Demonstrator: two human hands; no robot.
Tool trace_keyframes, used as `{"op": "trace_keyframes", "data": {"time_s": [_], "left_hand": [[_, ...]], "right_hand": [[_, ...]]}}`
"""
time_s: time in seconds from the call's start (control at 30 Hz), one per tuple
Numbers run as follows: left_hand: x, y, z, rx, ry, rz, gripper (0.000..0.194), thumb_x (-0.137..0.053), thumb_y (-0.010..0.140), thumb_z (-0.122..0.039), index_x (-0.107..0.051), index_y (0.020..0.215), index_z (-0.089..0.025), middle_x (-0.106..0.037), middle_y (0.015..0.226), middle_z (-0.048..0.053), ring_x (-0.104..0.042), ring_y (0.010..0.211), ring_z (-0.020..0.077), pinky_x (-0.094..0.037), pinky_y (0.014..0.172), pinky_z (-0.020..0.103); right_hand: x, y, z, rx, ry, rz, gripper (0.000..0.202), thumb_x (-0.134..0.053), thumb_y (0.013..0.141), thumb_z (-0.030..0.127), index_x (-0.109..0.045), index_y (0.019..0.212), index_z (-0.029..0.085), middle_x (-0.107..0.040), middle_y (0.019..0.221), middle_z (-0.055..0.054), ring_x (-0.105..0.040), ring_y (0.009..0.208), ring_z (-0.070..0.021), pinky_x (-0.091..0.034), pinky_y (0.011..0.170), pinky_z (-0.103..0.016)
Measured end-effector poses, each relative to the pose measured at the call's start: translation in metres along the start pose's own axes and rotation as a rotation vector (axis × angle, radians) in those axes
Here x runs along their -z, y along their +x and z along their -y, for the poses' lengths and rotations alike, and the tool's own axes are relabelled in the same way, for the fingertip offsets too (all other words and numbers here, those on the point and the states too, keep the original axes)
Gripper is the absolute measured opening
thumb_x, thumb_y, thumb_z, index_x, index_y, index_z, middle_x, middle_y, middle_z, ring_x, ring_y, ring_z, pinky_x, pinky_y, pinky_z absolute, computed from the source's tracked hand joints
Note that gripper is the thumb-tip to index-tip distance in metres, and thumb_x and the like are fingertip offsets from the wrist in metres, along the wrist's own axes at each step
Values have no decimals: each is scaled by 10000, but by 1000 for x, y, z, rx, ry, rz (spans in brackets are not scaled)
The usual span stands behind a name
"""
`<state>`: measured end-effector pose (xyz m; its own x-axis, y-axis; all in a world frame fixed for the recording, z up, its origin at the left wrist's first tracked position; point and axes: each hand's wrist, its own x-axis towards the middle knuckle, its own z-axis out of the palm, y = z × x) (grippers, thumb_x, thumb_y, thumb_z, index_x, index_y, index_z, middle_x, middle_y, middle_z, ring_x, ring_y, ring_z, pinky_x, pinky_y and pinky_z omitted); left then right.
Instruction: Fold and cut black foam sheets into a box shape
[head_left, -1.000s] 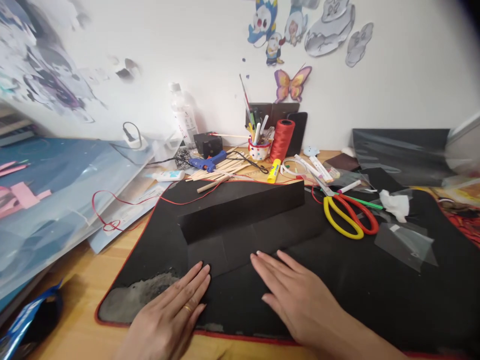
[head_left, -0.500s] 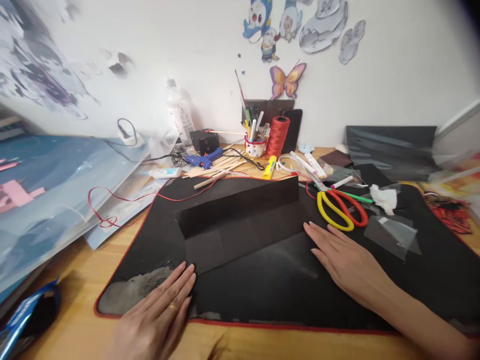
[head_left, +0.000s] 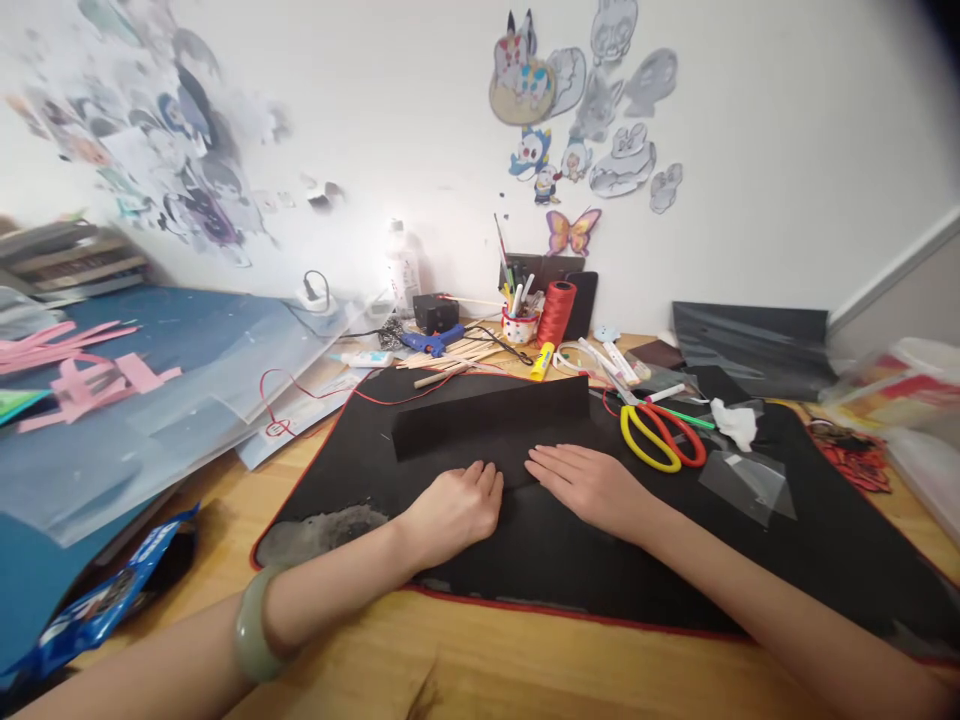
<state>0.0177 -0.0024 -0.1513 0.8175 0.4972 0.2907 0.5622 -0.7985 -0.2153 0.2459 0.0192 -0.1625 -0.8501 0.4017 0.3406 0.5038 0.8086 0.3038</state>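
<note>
A sheet of black paper (head_left: 465, 435) lies on the black desk mat (head_left: 600, 570), its far strip folded up along a crease. My left hand (head_left: 457, 510) rests at the paper's near edge, fingers curled under and closed, their tips hidden. Close to its right, my right hand (head_left: 585, 485) lies flat on the paper with fingers stretched out and together. A small gap separates the two hands. To the right of my right hand are scissors (head_left: 660, 437) with one yellow and one red handle loop.
Behind the paper are a glue stick (head_left: 541, 361), a red thread spool (head_left: 556, 313), a pen cup (head_left: 520, 325), a blue glue gun (head_left: 433, 341) and wooden sticks (head_left: 465, 350). Clear plastic scraps (head_left: 750, 485) lie right; a blue wrapper (head_left: 127, 575) lies left.
My left hand has moved right from the paper's left corner and its fingers have curled. My right hand has slid left from the right corner. The camera's view has tilted up.
</note>
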Motion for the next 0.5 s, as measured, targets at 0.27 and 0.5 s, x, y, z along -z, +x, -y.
{"op": "trace_keyframes", "data": {"time_s": [0.27,0.5], "left_hand": [[44,16,24,180,-109,-76,214,-426,896,-212,-633,918,-161,-696,781,47,-658,715,173,-480,584,241],[82,38,24,331,-267,-185,161,-503,870,-291,-653,878,-231,-716,811,-36,-664,715,133,-453,602,203]], "right_hand": [[44,27,-6,-183,75,-142,225,-421,888,149,-636,950,129,-701,900,-69,-638,836,-155,-494,751,-279],[103,46,-7,-275,65,-195,195,-440,895,208,-629,901,161,-693,819,-25,-628,753,-140,-425,673,-250]]}}
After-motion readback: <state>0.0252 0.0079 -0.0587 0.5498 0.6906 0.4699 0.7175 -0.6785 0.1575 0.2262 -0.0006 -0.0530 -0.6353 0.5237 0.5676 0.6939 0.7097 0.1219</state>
